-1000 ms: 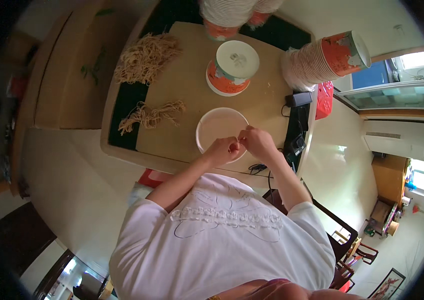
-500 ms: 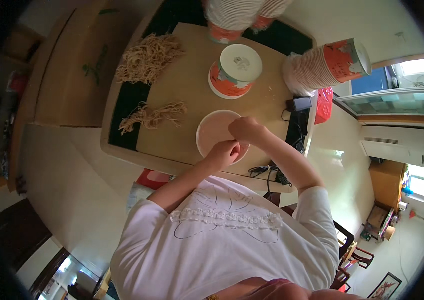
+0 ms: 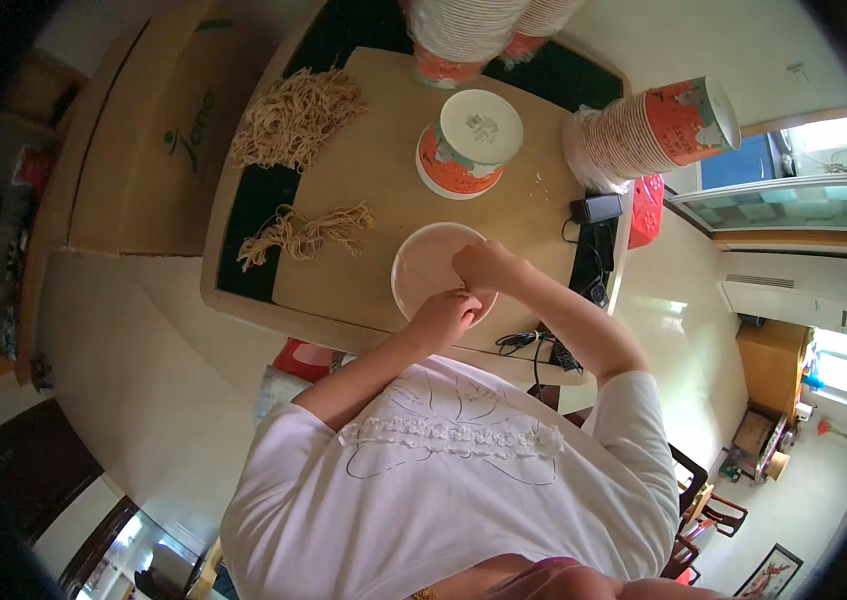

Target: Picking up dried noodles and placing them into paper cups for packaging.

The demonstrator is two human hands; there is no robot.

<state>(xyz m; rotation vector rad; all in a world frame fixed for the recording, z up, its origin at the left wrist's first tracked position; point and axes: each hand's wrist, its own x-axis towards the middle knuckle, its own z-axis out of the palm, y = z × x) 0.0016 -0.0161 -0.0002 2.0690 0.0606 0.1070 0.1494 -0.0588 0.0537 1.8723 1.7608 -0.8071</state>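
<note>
A round paper tub (image 3: 422,262) with a pale pinkish inside and white rim stands at the table's near side, its mouth facing up. Over its near right part my left hand (image 3: 447,315) is closed, fingers curled together. Just beyond and to the right, my right hand (image 3: 489,268) is closed too, bent downward over the tub's right side. The two hands nearly touch. Whatever their fingers pinch is hidden or too small to make out. Left of the tub lies a small bundle of beige strings (image 3: 309,235).
A larger heap of strings (image 3: 299,118) lies far left. Beyond the tub, orange-patterned tubs (image 3: 459,175) stand upside down. Wrapped stacks of tubs (image 3: 464,30) are at the back, another stack (image 3: 634,125) lies right. A black adapter (image 3: 597,209) and cables (image 3: 524,343) are near the right edge.
My right hand has shifted slightly left and down over the tub, and my left hand has dropped slightly. Both stay closed; the tub has barely moved.
</note>
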